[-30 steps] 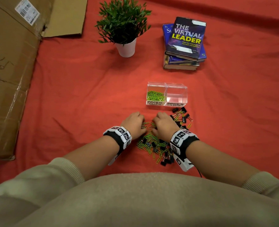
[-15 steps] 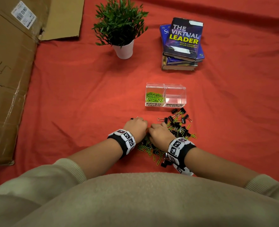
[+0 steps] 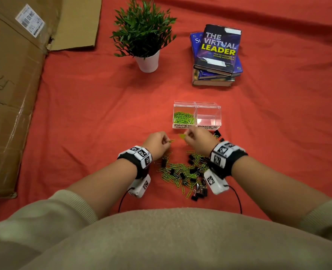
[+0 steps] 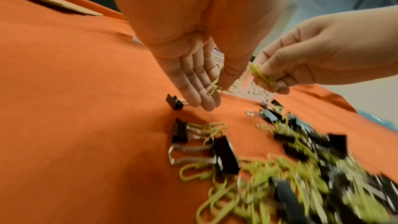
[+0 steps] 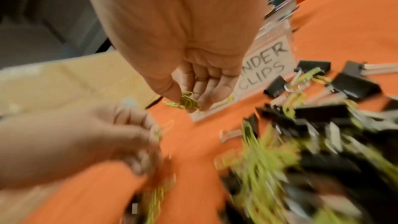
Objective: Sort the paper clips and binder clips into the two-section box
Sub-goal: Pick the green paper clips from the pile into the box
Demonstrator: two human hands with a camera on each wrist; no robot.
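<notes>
Holding green paper clips in both hands, just above the red cloth [image 3: 83,114]. My left hand [image 3: 157,142] pinches a few clips [image 4: 213,88] btwn thumb & fingers. My right hand [image 3: 199,138] grips a small bunch of clips [image 5: 187,103] the same way, right in front of the clear two-part box [image 3: 197,105].

That box sits near the middle of the cloth. Its left part, marked PAPER CLIPS, has a heap of green paper clips [image 3: 183,117] in it. Its right part is marked BINDER CLIPS.

Under & behind my wrists is the mixed pile [image 3: 182,172] of green paper clips & black binder clips, on the near side of the cloth. More black binder clips [image 5: 353,86] lie by the box's right front corner. One small black binder clip [image 4: 173,102] sits alone on the cloth just by my left fingertips.

Farther back are a plant in a white pot [image 3: 147,63] & a stack of books [image 3: 215,61]. Brown cardboard [image 3: 11,94] lies along the cloth's left edge.
</notes>
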